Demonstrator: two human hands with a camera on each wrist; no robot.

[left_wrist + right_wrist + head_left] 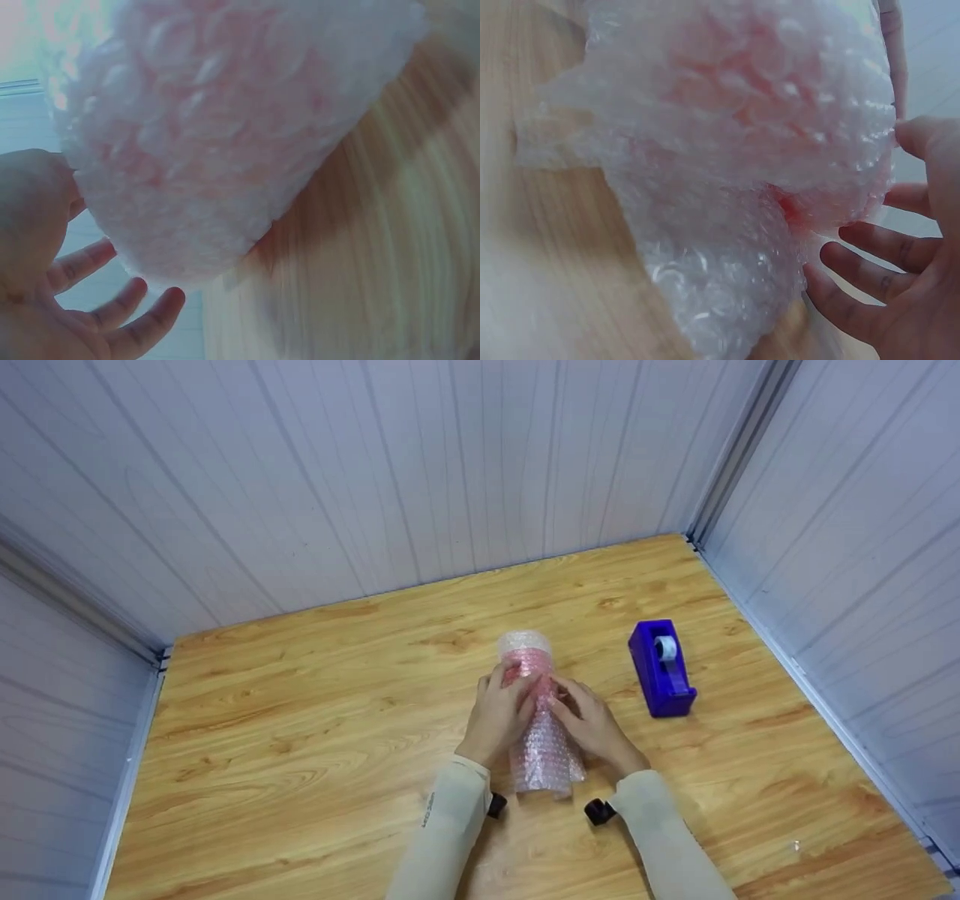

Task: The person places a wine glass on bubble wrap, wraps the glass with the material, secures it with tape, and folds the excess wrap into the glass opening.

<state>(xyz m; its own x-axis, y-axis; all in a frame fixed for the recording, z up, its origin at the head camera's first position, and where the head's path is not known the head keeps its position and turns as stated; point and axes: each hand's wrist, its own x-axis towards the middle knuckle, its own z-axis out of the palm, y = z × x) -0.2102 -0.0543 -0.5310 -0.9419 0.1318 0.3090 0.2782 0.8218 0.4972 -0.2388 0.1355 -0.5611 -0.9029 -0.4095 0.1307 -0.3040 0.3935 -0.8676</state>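
A pink object wrapped in bubble wrap (544, 742) lies lengthwise on the wooden table, its near end loose with a flap at the right. My left hand (499, 712) is on its upper left part, thumb and forefinger gripping the wrap; the other fingers (135, 330) hang apart from it in the left wrist view. Across from it, my right hand (592, 727) pinches the wrap with thumb and forefinger near the top. In the right wrist view the bubble wrap (712, 277) shows a fold with pink inside. The gripping fingertips are partly hidden.
To the right on the table (300, 735) stands a purple tape dispenser (664, 669) with a roll of tape (666, 649). A tiny clear scrap (796, 846) lies near the front right. Pale panelled walls (420, 465) bound the table at the back and both sides.
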